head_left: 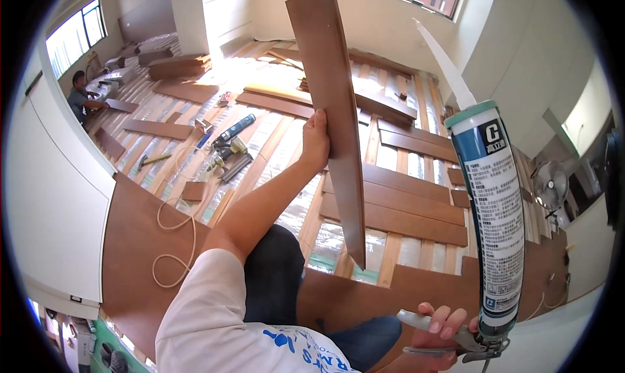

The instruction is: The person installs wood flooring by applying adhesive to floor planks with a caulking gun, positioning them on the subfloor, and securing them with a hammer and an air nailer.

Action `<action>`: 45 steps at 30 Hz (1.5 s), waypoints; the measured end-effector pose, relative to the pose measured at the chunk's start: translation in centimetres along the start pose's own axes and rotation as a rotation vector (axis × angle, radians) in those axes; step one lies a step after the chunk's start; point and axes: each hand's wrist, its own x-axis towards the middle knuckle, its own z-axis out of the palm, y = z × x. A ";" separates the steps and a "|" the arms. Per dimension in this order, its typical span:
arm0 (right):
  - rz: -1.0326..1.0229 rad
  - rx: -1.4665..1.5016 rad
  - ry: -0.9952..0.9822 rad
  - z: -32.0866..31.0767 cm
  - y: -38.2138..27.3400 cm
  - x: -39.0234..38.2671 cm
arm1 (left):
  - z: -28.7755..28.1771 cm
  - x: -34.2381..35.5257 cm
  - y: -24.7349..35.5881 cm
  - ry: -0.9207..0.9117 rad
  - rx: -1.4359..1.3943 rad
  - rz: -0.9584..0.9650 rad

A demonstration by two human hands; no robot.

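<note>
Right hand (437, 334) sits closest to the lens at the bottom edge, fingers curled round the trigger and handle of a caulking gun (465, 344); grip closed, knuckles and pink nails showing. Gun carries a sealant cartridge (496, 216), blue and white with a teal cap, standing nearly upright, long translucent nozzle (446, 63) slanting up and left. Left hand (316, 138) is raised at arm's length, fingers wrapped on the edge of a brown floor plank (332, 106), thumb side toward camera. Plank held on end, tilted slightly, top near the upper frame edge, lower tip hanging above the floor joists (390, 256). Plank and cartridge are well apart, plank left of centre, cartridge far right. White T-shirt sleeve (208, 308) and dark trousers fill the lower middle. Below: finished brown flooring (140, 243) at left with a loose coil of pale cord (176, 243) on it, open joists with silvery underlay, several loose planks laid across them. Nail gun (228, 158) and a second cartridge (236, 129) lie on the joists beyond the cord. Another person (81, 99) crouches by the window at far left. Standing fan (550, 181) at right.
</note>
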 end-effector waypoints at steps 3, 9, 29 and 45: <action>0.077 -0.023 -0.027 -0.4 0.6 1.7 | 0.9 -0.2 0.2 -0.036 -0.030 0.027; 0.099 0.012 -0.201 -0.7 4.1 4.3 | 1.2 0.1 0.2 -0.031 -0.037 0.023; 0.100 0.026 -0.202 -0.1 6.8 6.5 | 1.3 -0.4 0.2 -0.015 -0.016 0.026; 0.310 0.395 0.116 -3.0 9.3 -1.5 | -0.8 0.7 0.1 0.084 0.065 0.032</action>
